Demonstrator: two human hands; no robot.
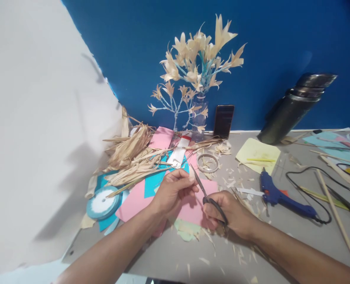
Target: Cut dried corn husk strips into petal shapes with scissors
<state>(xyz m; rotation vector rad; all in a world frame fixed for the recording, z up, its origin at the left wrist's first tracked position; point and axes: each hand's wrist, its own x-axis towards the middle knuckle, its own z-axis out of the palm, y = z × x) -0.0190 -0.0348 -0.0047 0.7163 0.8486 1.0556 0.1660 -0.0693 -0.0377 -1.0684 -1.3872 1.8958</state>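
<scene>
Right hand (234,213) grips one pair of scissors (201,186); left hand (175,186) pinches one pale scrap (192,172).

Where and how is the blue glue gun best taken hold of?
The glue gun is probably best gripped around its handle, coming from the near side: it lies on the table, handle slanting nearer and rightward, nozzle pointing away.

The left hand (175,187) partly hides a small pale piece (192,172).
</scene>
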